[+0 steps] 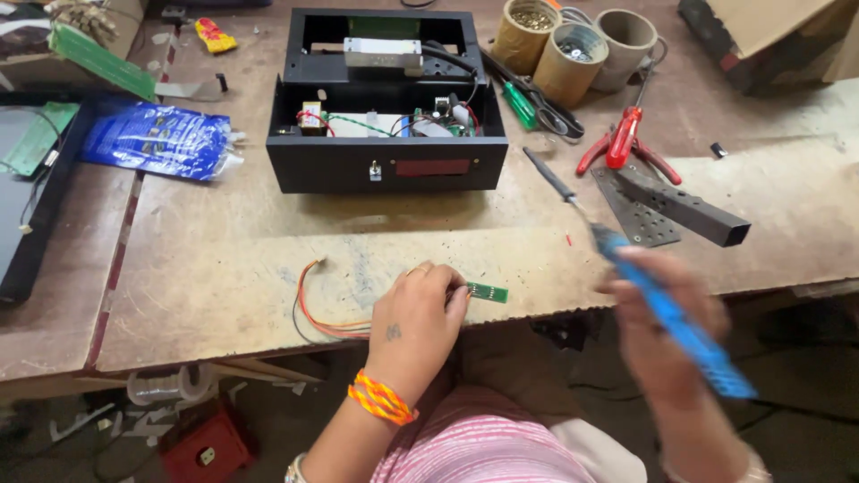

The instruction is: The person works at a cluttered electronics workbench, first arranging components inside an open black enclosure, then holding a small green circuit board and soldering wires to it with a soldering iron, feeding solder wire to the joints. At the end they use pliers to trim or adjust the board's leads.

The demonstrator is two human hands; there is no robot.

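My left hand [416, 315] rests on the wooden bench near its front edge and pinches a small green circuit board [488, 292]. Thin red, orange and black wires [313, 309] loop out from under that hand to the left. My right hand [667, 326] is blurred and grips the blue handle of a soldering iron [667, 309], whose dark tip [546, 173] points up and left above the bench. An open black metal box [385, 165] with wiring and green boards inside stands behind, at the middle of the bench.
Three cardboard tubes [573, 54] holding small parts stand at the back right, by a green-handled screwdriver [519, 103]. Red-handled pliers [624, 143], a perforated metal plate [640, 215] and a black square tube [689, 207] lie right. A blue plastic bag [157, 139] lies left.
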